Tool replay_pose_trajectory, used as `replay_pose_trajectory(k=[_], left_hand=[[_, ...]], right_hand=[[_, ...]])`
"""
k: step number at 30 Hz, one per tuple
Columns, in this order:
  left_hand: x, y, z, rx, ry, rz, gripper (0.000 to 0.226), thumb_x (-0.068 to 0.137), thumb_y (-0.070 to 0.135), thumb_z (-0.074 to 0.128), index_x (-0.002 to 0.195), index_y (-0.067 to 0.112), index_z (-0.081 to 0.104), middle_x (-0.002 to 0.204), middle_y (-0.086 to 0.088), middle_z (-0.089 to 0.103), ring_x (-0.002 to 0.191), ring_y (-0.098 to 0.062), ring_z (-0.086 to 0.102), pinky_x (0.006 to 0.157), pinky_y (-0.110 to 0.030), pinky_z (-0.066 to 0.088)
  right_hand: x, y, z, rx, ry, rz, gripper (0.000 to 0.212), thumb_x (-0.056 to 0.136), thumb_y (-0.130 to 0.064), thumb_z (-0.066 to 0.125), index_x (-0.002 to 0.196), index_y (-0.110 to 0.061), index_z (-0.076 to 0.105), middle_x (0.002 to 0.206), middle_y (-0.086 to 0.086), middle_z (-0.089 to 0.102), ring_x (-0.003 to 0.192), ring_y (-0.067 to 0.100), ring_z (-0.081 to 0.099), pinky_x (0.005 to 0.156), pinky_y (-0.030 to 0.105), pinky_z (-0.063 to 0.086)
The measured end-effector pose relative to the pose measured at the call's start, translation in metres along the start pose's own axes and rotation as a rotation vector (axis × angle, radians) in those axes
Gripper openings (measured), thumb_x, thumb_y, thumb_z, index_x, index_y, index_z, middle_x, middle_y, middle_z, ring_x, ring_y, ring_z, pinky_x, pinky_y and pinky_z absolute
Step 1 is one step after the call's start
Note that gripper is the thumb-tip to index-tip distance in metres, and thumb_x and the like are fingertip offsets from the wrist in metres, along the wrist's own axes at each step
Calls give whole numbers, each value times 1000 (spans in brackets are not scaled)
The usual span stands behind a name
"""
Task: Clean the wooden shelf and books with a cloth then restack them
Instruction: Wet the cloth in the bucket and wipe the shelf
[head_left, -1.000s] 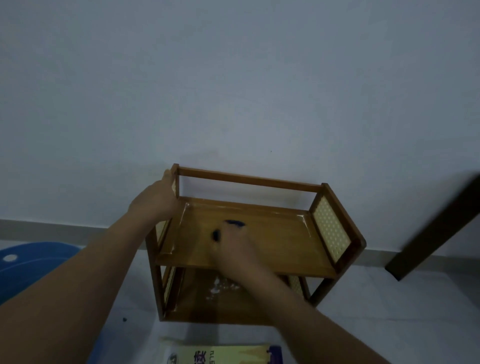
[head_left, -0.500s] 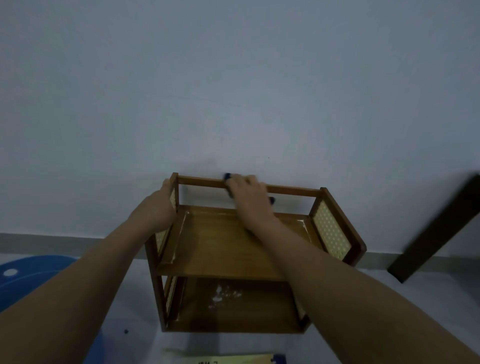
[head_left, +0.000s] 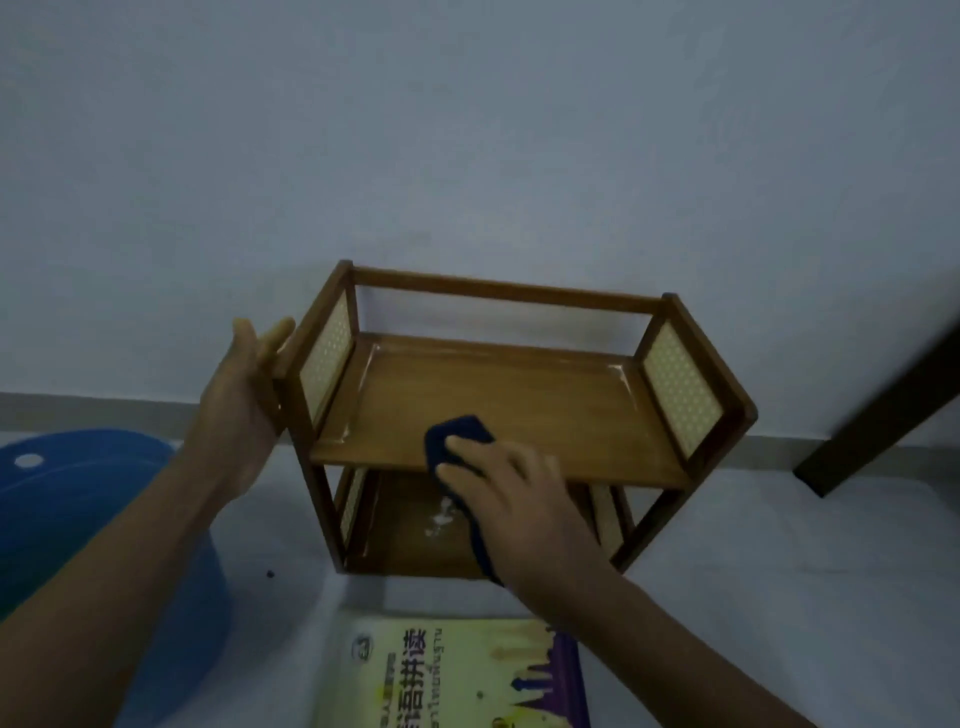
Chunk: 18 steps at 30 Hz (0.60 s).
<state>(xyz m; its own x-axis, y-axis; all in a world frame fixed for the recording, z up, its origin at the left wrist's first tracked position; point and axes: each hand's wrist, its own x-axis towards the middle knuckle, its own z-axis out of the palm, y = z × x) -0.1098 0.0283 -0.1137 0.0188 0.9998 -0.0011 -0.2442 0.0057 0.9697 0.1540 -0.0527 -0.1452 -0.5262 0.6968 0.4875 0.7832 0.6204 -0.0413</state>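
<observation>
The shelf (head_left: 498, 410) stands on the floor against the far wall. The right hand (head_left: 519, 499) presses a dark blue cloth (head_left: 457, 436) on the near edge of the top board, fingers curled over it. The left hand (head_left: 244, 400) lies flat and open just beside the left side frame. Near the shelf lies a yellow book (head_left: 457, 675) printed with Chinese characters including "拼读". A blue tub (head_left: 78, 519) sits at left.

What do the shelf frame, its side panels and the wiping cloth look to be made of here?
Shelf: brown wood, glossy, likely varnished; its top board reflects light. Side panels: pale yellow dotted mesh, perhaps woven cane; too blurred to tell. Cloth: soft dark blue fabric, bunched under the right hand.
</observation>
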Motion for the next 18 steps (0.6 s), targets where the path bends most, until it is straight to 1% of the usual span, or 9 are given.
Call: replay_pose_trajectory(k=[2, 4, 6, 9, 11, 12, 14, 16, 18], left_hand=[[-19, -46, -8, 74, -35, -11, 70, 77, 77, 39, 132, 34, 51, 136, 5, 56, 125, -18, 52, 100, -46, 40], [-31, -74, -8, 159, -9, -42, 74, 65, 83, 50, 124, 39, 55, 132, 11, 58, 124, -11, 52, 100, -39, 40], [-32, -102, -4, 312, 45, -53, 69, 65, 78, 58, 122, 39, 54, 125, 17, 59, 119, -7, 53, 99, -34, 41], [-25, -137, -5, 381, 205, -106, 51, 77, 50, 68, 122, 28, 58, 114, 10, 66, 113, -16, 58, 96, -41, 46], [-19, -161, -9, 360, 246, -140, 37, 90, 32, 60, 127, 29, 57, 118, 7, 66, 115, -19, 58, 100, -45, 45], [-16, -169, -10, 347, 259, -151, 34, 95, 25, 53, 128, 30, 57, 118, 7, 67, 113, -17, 58, 101, -45, 45], [-11, -183, -11, 335, 308, -152, 38, 96, 13, 46, 129, 27, 57, 117, 7, 66, 110, -13, 60, 99, -42, 47], [-8, -194, -11, 312, 339, -165, 44, 95, 9, 44, 136, 25, 50, 132, 3, 58, 119, -17, 55, 101, -41, 45], [-6, -203, -13, 299, 357, -187, 48, 95, 8, 40, 140, 23, 44, 139, 1, 53, 123, -19, 52, 102, -41, 45]], right_hand=[[-18, -15, 30, 14, -136, -161, 41, 92, -17, 50, 133, -17, 44, 144, 6, 47, 123, 26, 45, 92, 35, 41], [-26, -10, 56, -5, -230, -207, 40, 95, -15, 37, 134, -15, 45, 145, 8, 45, 124, 29, 45, 92, 39, 42], [-30, 3, 86, -52, -320, -243, 43, 91, -14, 32, 132, -14, 48, 143, 10, 47, 122, 31, 47, 92, 42, 43], [-39, 34, 128, -130, -417, -218, 45, 82, -7, 55, 126, -14, 54, 137, 12, 53, 118, 34, 52, 88, 44, 47], [-46, 67, 158, -117, -498, -79, 65, 63, 0, 75, 124, -15, 55, 134, 12, 55, 114, 35, 56, 84, 46, 50], [-50, 84, 169, -91, -523, 43, 70, 61, 4, 75, 124, -16, 54, 134, 14, 55, 111, 36, 58, 83, 48, 52], [-64, 115, 193, -17, -502, 357, 60, 75, 4, 65, 130, -15, 51, 137, 17, 51, 112, 39, 57, 88, 51, 50], [-75, 126, 210, -22, -533, 662, 53, 87, -8, 53, 138, -10, 41, 146, 20, 38, 127, 39, 44, 103, 52, 39], [-70, 112, 222, -37, -581, 823, 60, 89, -19, 52, 144, -8, 32, 154, 20, 23, 139, 38, 27, 111, 52, 30]])
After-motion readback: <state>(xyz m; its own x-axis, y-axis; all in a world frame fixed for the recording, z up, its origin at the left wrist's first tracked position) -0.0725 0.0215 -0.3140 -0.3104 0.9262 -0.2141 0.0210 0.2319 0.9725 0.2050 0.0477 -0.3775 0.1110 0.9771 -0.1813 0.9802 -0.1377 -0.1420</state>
